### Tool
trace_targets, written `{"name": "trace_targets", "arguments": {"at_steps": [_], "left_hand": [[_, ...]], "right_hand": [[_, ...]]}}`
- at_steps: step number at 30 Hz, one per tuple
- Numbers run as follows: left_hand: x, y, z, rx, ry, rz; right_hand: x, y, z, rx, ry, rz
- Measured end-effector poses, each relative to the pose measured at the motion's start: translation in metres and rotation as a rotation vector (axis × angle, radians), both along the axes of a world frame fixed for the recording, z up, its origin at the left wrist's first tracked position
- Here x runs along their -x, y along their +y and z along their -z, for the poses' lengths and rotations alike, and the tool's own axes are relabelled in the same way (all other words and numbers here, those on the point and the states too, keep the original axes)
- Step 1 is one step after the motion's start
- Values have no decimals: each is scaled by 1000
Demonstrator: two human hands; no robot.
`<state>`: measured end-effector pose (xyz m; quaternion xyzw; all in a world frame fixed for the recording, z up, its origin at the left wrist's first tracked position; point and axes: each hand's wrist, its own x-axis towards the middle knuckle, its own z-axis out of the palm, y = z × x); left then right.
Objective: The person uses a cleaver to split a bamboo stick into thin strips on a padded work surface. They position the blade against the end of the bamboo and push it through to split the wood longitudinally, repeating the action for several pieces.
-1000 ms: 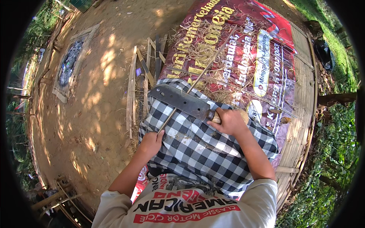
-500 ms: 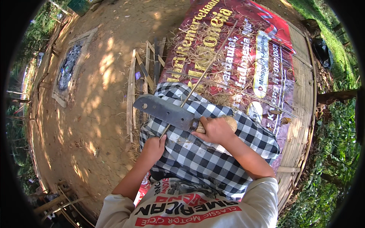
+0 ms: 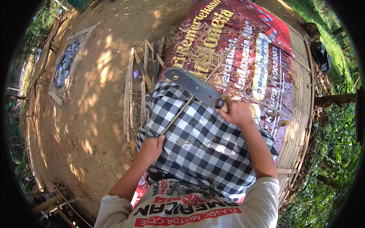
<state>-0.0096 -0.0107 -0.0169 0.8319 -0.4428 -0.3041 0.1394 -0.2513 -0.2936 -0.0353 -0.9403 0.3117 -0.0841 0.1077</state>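
Crossing stick [image 3: 178,115], knife [image 3: 202,91] ends near banner [image 3: 283,40] edge.

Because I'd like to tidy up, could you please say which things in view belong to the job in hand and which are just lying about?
In use:
broad blade in the right hand
thin stick in the left hand
checked cloth under the stick

Apparently lying about:
wooden strips on the ground
purple scrap among them

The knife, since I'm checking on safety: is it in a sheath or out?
Out: the knife shows its dark metal bare from tip to grip where it crosses the thin stick; the right hand holds it.
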Motion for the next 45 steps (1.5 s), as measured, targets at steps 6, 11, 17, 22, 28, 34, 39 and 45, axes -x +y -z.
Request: {"name": "trace_targets", "arguments": {"at_steps": [6,11,17,22,28,34,39,45], "left_hand": [[-2,1,1,-26,-14,7],[-2,-1,-5,-26,-2,16],[-6,11,5,16,-11,15],[-4,3,7,31,-19,42],[-5,0,2,-39,11,40],[-4,3,2,-9,-34,33],[-3,5,2,23,-39,22],[-5,1,8,39,-43,60]], "right_hand": [[5,-4,-9,12,42,-6],[11,-8,-11,-14,54,-20],[35,-39,-22,-175,171,365],[79,-48,-29,-169,104,507],[33,-2,-24,-202,60,184],[-30,45,-19,-238,41,-176],[-26,24,-15,-148,93,-168],[30,-40,-19,-86,52,176]]}}
